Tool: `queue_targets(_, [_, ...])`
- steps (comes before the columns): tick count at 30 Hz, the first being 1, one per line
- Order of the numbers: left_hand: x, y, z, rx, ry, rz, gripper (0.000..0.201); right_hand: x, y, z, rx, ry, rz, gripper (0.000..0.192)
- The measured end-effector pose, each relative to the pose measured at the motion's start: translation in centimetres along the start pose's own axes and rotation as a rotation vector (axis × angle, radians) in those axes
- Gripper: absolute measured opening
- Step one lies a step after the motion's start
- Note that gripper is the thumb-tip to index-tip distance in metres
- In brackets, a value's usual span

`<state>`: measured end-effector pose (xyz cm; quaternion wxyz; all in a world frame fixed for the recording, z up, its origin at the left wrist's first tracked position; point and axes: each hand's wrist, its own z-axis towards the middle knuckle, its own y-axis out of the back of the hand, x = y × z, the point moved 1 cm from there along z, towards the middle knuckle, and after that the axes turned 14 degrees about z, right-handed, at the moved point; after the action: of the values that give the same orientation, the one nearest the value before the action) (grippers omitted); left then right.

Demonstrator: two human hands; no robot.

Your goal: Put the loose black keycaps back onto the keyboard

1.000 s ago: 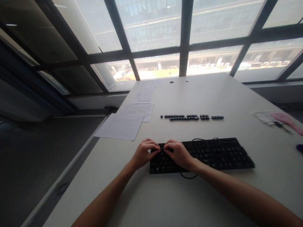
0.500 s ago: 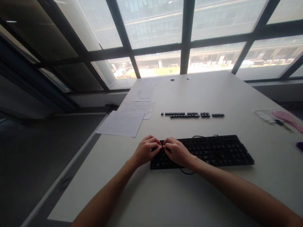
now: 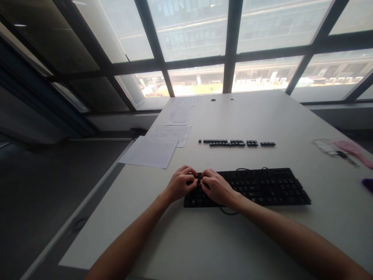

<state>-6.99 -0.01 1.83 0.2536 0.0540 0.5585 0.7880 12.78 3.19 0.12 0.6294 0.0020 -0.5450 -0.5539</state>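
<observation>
- Papers (image 3: 148, 151) are left unmoved along the table's (image 3: 256, 120) left edge.
- The left hand (image 3: 181, 182) is parted slightly from the right hand (image 3: 217, 186), where fingertips were nearly joined; whether anything is pinched by either cannot be told.
- Keycaps (image 3: 227, 144), toward the far edge, are undisturbed.
- The keyboard (image 3: 253, 187) is set toward the near edge.

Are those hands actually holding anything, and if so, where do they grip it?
It cannot be told: the left hand and right hand meet over the left end of the keyboard, but anything pinched there is too small and dark to make out.
</observation>
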Motion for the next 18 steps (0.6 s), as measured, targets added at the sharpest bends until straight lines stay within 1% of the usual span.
queue_targets(3, [0.0, -0.3, -0.1, -0.038, 0.007, -0.036, 0.027, 0.3, -0.2, 0.0, -0.002, 0.010, -0.018, 0.019])
queue_targets(6, [0.0, -0.5, 0.1, -0.083, 0.041, -0.081, 0.026, 0.6, 0.0, 0.0, -0.019, 0.033, -0.046, 0.017])
queue_targets(9, [0.4, -0.4, 1.2, -0.147, 0.107, -0.114, 0.019, 0.0, 1.4, 0.6, -0.087, -0.029, -0.059, 0.014])
queue_targets(12, [1.4, -0.6, 3.8, -0.163, 0.161, -0.074, 0.016, -2.4, 3.9, 2.3, -0.190, -0.172, -0.118, 0.016])
queue_targets(14, [2.3, -1.5, 6.4, -0.125, 0.179, -0.024, 0.017, -4.7, 5.7, 3.9, -0.222, -0.257, -0.208, 0.021])
queue_targets(16, [3.1, -2.8, 9.2, -0.086, 0.219, 0.017, 0.018, -7.0, 7.1, 5.6, -0.179, -0.299, -0.324, 0.025])
queue_targets(18, [3.8, -4.3, 11.8, -0.079, 0.249, 0.033, 0.018, -8.8, 7.9, 7.1, -0.131, -0.311, -0.400, 0.026])
